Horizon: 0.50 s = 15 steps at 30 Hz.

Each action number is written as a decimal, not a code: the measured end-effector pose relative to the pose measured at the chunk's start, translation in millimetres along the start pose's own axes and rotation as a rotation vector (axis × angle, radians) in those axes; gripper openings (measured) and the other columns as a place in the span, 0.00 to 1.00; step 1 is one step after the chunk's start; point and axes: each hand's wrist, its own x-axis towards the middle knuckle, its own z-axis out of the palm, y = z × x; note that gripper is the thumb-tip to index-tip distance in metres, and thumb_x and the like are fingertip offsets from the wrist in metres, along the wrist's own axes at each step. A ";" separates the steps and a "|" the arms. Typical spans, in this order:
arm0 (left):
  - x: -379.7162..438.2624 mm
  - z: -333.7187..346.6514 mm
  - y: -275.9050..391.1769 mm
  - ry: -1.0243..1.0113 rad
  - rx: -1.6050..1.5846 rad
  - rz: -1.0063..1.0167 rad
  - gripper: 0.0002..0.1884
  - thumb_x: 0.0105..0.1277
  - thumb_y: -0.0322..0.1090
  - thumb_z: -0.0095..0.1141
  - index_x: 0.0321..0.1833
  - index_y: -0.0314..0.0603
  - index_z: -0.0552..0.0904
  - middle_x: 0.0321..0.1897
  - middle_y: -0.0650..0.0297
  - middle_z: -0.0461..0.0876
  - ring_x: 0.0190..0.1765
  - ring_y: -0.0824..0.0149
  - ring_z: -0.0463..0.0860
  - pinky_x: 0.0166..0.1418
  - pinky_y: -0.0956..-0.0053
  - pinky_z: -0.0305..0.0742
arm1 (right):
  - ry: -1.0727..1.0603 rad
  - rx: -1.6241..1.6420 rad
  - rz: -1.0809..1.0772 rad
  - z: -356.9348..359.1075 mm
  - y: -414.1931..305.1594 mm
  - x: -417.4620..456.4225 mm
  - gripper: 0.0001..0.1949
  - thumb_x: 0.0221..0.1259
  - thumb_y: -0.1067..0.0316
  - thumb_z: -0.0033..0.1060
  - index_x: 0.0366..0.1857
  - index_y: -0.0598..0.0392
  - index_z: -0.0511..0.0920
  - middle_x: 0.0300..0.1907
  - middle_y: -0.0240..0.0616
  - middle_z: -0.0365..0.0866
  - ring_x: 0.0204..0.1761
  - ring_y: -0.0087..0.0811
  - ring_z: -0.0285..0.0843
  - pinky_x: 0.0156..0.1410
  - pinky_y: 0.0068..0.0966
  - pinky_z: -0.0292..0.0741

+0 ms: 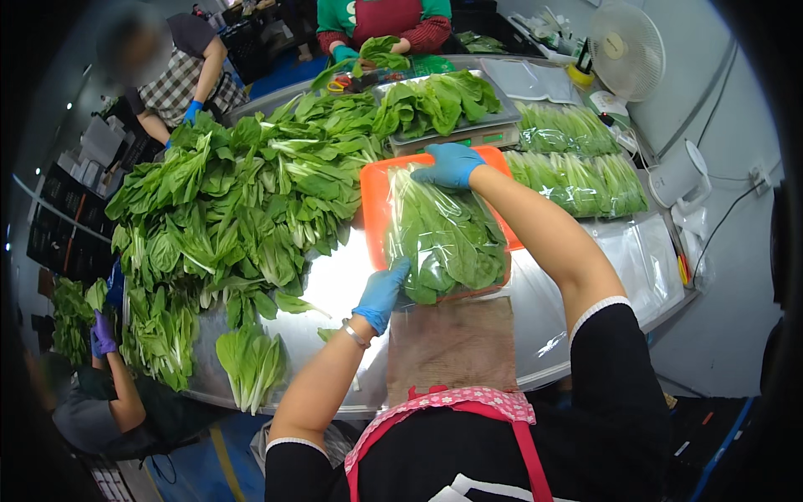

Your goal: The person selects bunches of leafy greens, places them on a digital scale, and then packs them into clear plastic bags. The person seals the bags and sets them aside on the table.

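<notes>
A clear plastic bag of leafy greens (445, 245) lies over an orange plastic tray (374, 207), stems towards the far end and leaves towards me. My left hand (384, 295), in a blue glove, grips the bag's near left edge. Across its far end, by the stems, my right hand (450, 165) holds the bag, also blue-gloved; its fingertips are partly hidden. Just beyond the tray stands a digital scale (461, 139) with loose greens (439, 103) on its pan. Under the tray's near side a brown board or mat (450, 345) reaches to the table edge.
Loose greens (251, 201) are heaped left. Filled bags (577, 182) lie right, near flat clear bags (633, 263). A fan (627, 50) and a white kettle-like appliance (679, 174) stand by the wall. Co-workers (386, 25) (188, 75) (103, 395) surround the steel table (339, 276).
</notes>
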 end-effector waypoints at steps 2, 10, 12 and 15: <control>17.1 -5.5 -18.3 0.032 -0.029 0.101 0.25 0.67 0.55 0.55 0.46 0.33 0.81 0.31 0.58 0.83 0.30 0.66 0.84 0.32 0.72 0.82 | 0.015 0.009 -0.037 4.1 -13.4 5.8 0.31 0.48 0.44 0.60 0.53 0.56 0.78 0.55 0.53 0.77 0.56 0.49 0.76 0.61 0.36 0.72; -48.4 7.4 36.4 -0.080 0.117 -0.062 0.22 0.66 0.52 0.59 0.41 0.35 0.80 0.31 0.54 0.86 0.30 0.64 0.87 0.31 0.76 0.81 | 0.479 0.248 -0.111 11.6 20.8 -31.8 0.34 0.59 0.42 0.60 0.63 0.58 0.70 0.57 0.53 0.76 0.58 0.48 0.75 0.62 0.37 0.71; -68.0 -9.1 23.1 -0.105 0.247 -0.080 0.18 0.67 0.45 0.59 0.43 0.34 0.82 0.32 0.54 0.87 0.30 0.67 0.87 0.32 0.79 0.81 | 0.566 0.462 -0.266 -3.2 -1.6 -71.3 0.24 0.60 0.56 0.64 0.59 0.54 0.75 0.42 0.42 0.81 0.44 0.33 0.79 0.53 0.27 0.76; -94.6 -22.3 1.8 -0.177 0.196 -0.126 0.12 0.67 0.37 0.58 0.40 0.32 0.84 0.32 0.56 0.87 0.29 0.69 0.86 0.32 0.81 0.79 | 0.359 0.482 -0.250 -13.7 -32.5 -149.8 0.21 0.58 0.64 0.64 0.57 0.51 0.77 0.32 0.38 0.80 0.36 0.28 0.78 0.45 0.27 0.75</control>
